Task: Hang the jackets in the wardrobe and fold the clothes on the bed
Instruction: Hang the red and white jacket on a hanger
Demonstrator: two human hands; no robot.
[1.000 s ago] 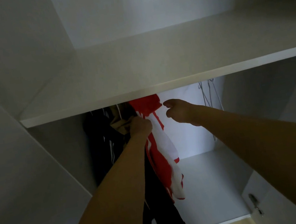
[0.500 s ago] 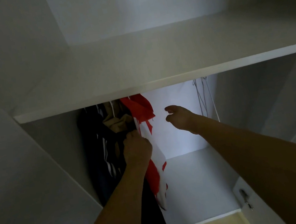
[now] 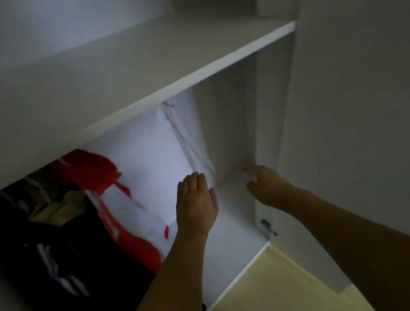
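Observation:
A red and white jacket [image 3: 114, 195] hangs under the white wardrobe shelf [image 3: 184, 60], next to a dark jacket with white stripes [image 3: 54, 257] and a tan garment [image 3: 60, 206]. My left hand [image 3: 196, 202] is stretched forward with flat fingers, to the right of the red jacket and holding nothing. My right hand [image 3: 266, 183] reaches toward the wardrobe's right inner wall, fingers loose and empty. Thin wire hangers [image 3: 188, 141] hang just beyond my left fingertips.
The wardrobe floor [image 3: 231, 234] is white, with a metal door hinge [image 3: 267, 227] at its right front corner. Pale yellow flooring [image 3: 286, 297] lies in front. A white side panel [image 3: 351, 107] rises on the right.
My left hand has let go of the red and white jacket and moved right, opening flat. My right hand has shifted right and lower. The view has swung to the right.

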